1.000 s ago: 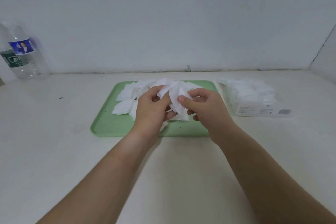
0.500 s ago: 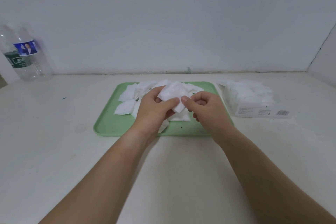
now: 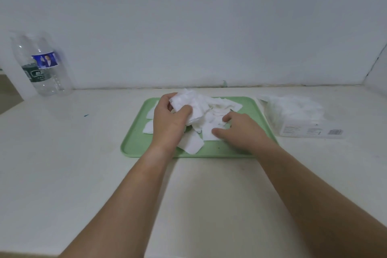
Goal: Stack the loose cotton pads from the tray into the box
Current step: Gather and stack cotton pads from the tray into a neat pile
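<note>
Tray, green, mid-counter: loose pads heaped on it. Box, clear, just right of the tray, holding pads already. Left grip: raised over the tray's far left, wrist straight, clasping a bundle, likely as a collecting stack. Right grip: palm down on the heap, thumb and forefinger apart on one pad; whether caught, cannot tell. Bottle, far left.

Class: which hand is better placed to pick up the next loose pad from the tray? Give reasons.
Probably the right hand: it rests on loose pads in the tray; the left hand grips a bundle.
</note>
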{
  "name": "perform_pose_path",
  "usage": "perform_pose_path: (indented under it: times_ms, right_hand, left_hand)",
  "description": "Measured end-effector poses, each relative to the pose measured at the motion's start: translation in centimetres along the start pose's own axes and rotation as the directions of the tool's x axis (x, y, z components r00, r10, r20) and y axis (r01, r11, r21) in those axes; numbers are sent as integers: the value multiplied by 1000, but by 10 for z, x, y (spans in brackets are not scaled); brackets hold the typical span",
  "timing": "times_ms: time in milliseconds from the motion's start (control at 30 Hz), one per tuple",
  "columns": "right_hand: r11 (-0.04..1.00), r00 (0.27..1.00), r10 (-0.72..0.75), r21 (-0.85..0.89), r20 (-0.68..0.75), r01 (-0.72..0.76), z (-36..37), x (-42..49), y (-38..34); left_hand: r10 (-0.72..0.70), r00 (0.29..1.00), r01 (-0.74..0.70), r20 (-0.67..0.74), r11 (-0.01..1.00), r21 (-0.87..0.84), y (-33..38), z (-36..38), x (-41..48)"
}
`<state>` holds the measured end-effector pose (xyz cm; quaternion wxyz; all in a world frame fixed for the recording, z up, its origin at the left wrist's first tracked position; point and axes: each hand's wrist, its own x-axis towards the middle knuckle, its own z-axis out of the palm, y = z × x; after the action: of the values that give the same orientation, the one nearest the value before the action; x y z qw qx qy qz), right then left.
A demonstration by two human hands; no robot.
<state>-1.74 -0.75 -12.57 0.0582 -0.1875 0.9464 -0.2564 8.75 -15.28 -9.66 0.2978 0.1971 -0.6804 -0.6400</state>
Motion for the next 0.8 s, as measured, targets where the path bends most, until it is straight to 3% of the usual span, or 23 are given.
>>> perform_pose_path:
  times_ms: [133, 267, 367, 467, 667, 800]
  right_hand:
    - [999, 998, -19, -33, 63, 21, 2, 4, -2]
    - [972, 994, -106, 205, -39, 112, -2, -1, 3]
    - [805, 982, -101, 567, -159, 174, -11, -12, 8]
    - [582, 986, -80, 797, -145, 164, -23, -20, 15]
    - [313, 973, -225, 942, -51, 122, -33, -25, 17]
    - [315, 941, -337, 940, -17, 130, -34, -29, 11]
  left_hand:
    - [2, 1000, -2, 10, 1000, 11, -2, 1, 0]
    - [3, 1000, -3, 18, 1000, 6, -4, 2, 1]
    - [-12, 1000, 13, 24, 1000, -26, -7, 3, 3]
    - [-28, 998, 30, 54, 999, -37, -11, 5, 5]
    - [-31, 991, 33, 131, 999, -15, -15, 7, 5]
    - [-33, 975, 37, 219, 999, -12, -15, 11, 1]
